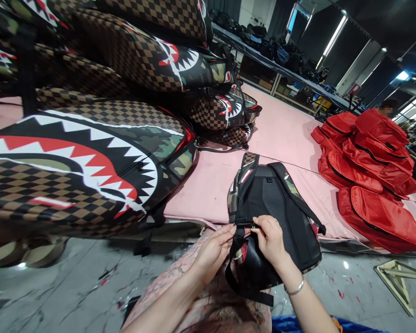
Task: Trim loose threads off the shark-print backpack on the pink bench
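A black backpack (280, 222) with checkered and camouflage trim lies back panel up at the edge of the pink-covered table, its lower part overhanging toward my body. My left hand (217, 249) pinches the black strap (240, 231) of the near-left shoulder strap, at a small dark buckle. From the other side, my right hand (271, 238) has thumb and fingertips closed on the end of the same strap piece at the buckle. The loose webbing tail (260, 297) hangs down below my hands. The exact shape of the buckle is partly hidden by my fingers.
Checkered backpacks with shark-mouth prints (125, 171) are piled at the left. Several red bags (370, 162) are heaped at the right of the pink table (277, 115). A metal frame (397, 277) stands on the floor. Behind, a long table holds dark bags; people are farther back.
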A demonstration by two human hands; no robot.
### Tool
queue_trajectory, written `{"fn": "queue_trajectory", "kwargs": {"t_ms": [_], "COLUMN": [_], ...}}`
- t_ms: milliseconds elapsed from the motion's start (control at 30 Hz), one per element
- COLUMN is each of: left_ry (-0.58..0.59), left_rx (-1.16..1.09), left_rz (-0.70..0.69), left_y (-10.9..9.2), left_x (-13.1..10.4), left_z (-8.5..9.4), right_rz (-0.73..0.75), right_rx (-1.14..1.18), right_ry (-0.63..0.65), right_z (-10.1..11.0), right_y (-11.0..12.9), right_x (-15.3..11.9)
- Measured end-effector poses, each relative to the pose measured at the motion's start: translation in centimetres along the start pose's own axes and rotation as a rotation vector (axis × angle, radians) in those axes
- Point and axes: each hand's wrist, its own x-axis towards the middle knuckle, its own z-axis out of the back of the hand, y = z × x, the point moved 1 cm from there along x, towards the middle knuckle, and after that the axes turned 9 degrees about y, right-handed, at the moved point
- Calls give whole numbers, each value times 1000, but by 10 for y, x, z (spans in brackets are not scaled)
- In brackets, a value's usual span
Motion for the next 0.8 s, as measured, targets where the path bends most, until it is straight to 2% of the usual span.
{"fn": "queue_trajectory", "kwargs": {"t_ms": [500,800], "left_ry": [-45,47], "left_rx": [-32,6], "left_rz": [20,-3], "left_y": [0,6], "left_x": [4,5], "left_z": [-2,3], "right_rz": [50,34], "right_rx": [-62,-124], "right_ry": [-13,8], "right_z": [1,5], "right_y": [-3,2], "right_x": [-1,2]}}
